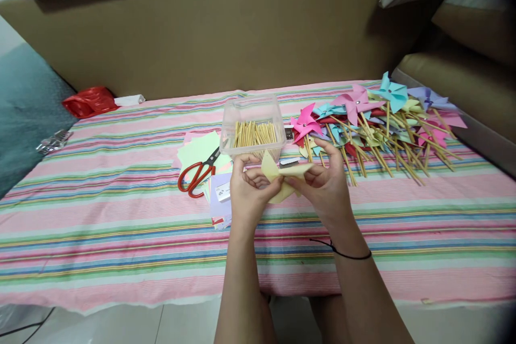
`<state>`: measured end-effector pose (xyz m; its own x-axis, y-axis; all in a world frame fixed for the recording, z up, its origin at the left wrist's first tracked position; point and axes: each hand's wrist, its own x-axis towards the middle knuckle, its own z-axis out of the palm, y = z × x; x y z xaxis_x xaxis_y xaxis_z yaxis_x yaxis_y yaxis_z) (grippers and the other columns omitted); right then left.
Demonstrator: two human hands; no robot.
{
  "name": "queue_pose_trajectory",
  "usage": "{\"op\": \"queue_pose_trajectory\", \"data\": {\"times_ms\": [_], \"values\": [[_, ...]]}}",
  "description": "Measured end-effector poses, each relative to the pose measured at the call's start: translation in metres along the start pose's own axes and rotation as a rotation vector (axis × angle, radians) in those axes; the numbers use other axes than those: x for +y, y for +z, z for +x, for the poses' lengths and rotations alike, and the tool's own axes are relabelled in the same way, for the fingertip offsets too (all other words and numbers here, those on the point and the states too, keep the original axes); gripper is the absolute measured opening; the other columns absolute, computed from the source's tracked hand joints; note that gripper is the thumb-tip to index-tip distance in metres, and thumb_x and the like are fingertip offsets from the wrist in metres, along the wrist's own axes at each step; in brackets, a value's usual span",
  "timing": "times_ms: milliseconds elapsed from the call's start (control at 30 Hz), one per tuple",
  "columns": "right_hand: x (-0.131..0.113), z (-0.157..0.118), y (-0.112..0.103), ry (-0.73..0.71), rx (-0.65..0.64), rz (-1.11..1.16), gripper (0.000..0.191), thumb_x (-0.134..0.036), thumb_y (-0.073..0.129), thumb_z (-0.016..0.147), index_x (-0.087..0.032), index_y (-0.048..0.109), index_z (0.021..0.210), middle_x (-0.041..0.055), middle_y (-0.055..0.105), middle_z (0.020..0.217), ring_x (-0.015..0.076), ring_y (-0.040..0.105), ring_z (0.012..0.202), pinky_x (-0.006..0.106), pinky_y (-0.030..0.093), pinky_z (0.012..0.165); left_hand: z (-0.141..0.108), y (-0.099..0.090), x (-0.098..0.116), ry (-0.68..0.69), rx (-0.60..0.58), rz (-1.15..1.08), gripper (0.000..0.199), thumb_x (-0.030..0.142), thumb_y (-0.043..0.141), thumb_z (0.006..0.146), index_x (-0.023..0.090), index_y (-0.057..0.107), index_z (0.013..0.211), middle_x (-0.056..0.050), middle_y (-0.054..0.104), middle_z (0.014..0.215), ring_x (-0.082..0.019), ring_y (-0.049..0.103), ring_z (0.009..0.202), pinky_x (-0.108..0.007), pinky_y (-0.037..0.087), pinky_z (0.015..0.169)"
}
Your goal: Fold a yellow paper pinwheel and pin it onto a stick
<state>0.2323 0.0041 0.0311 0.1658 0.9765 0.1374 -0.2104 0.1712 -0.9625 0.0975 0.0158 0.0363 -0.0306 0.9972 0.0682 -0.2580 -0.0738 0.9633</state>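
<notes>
A pale yellow piece of paper [276,170], with its corners folded inward, is held in the air between both hands. My left hand [250,188] pinches its left side, thumb in front. On the right side, my right hand [324,185] grips the paper between thumb and fingers. Just behind the hands stands a clear plastic box [253,110] holding many short wooden sticks [255,134]. Scissors with red handles [197,174] lie on a pile of coloured paper sheets [201,151], left of my left hand. A small white box [223,192] rests on purple paper [220,208].
Many finished paper pinwheels on sticks [358,105] are heaped at the right on the striped cloth [121,193]. A red plastic bag [91,102] and a white object [129,100] lie at the back left. Clear packaging [54,141] sits at the left edge.
</notes>
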Motion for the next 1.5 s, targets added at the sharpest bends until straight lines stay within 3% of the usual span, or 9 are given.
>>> {"op": "queue_pose_trajectory", "data": {"times_ms": [133,367,667,867,1067,1300,1500], "values": [[0.001,0.001,-0.002,0.047,-0.040,0.009,0.091,-0.037,0.087,0.061,-0.030,0.032,0.132,0.0013,0.073,0.086,0.0270,0.074,0.081,0.049,0.061,0.078,0.001,-0.002,-0.001,0.006,0.017,0.004,0.055,0.013,0.079,0.059,0.025,0.038,0.094,0.005,0.070,0.064,-0.009,0.063,0.050,-0.014,0.046,0.049],[0.006,0.002,-0.004,0.026,-0.015,-0.017,0.087,-0.033,0.086,0.063,-0.030,0.035,0.134,-0.0010,0.072,0.077,0.0243,0.073,0.074,0.043,0.061,0.073,0.003,-0.005,-0.006,-0.050,0.009,0.004,0.056,0.025,0.079,0.063,0.025,0.038,0.101,0.005,0.071,0.065,-0.013,0.065,0.049,-0.020,0.050,0.049],[0.001,0.002,-0.001,0.113,-0.023,0.070,0.078,-0.032,0.084,0.061,-0.030,0.035,0.121,-0.0045,0.074,0.071,0.0204,0.072,0.066,0.036,0.060,0.066,0.002,-0.004,-0.002,-0.085,-0.031,-0.039,0.056,0.026,0.079,0.066,0.025,0.040,0.106,0.004,0.070,0.068,-0.014,0.067,0.053,-0.021,0.052,0.051],[0.002,0.002,-0.002,0.131,-0.059,0.088,0.073,-0.031,0.085,0.061,-0.029,0.035,0.115,-0.0038,0.075,0.073,0.0197,0.073,0.067,0.034,0.059,0.064,0.003,-0.005,-0.004,-0.092,-0.068,-0.050,0.068,0.024,0.086,0.056,0.025,0.040,0.107,0.003,0.071,0.071,-0.016,0.070,0.062,-0.024,0.056,0.060],[0.005,0.002,-0.007,0.154,-0.137,0.069,0.073,-0.033,0.083,0.067,-0.028,0.037,0.124,-0.0034,0.073,0.073,0.0177,0.070,0.066,0.029,0.056,0.058,0.002,-0.008,0.001,-0.117,-0.074,-0.038,0.058,0.026,0.083,0.062,0.024,0.042,0.102,0.002,0.071,0.070,-0.015,0.068,0.058,-0.024,0.055,0.056],[0.002,0.002,0.000,0.191,-0.027,0.070,0.078,-0.034,0.086,0.060,-0.028,0.040,0.123,-0.0026,0.072,0.070,0.0215,0.071,0.066,0.033,0.057,0.059,0.000,-0.014,0.001,-0.136,-0.110,0.024,0.060,0.023,0.084,0.061,0.024,0.041,0.104,0.002,0.070,0.071,-0.014,0.067,0.061,-0.023,0.053,0.058],[0.005,0.001,0.003,0.170,-0.008,0.066,0.078,-0.031,0.084,0.063,-0.027,0.039,0.127,-0.0019,0.072,0.073,0.0191,0.070,0.065,0.030,0.057,0.059,-0.002,-0.013,0.003,-0.152,-0.098,0.024,0.065,0.021,0.084,0.061,0.023,0.041,0.110,0.002,0.070,0.073,-0.014,0.068,0.064,-0.024,0.054,0.062]]}}
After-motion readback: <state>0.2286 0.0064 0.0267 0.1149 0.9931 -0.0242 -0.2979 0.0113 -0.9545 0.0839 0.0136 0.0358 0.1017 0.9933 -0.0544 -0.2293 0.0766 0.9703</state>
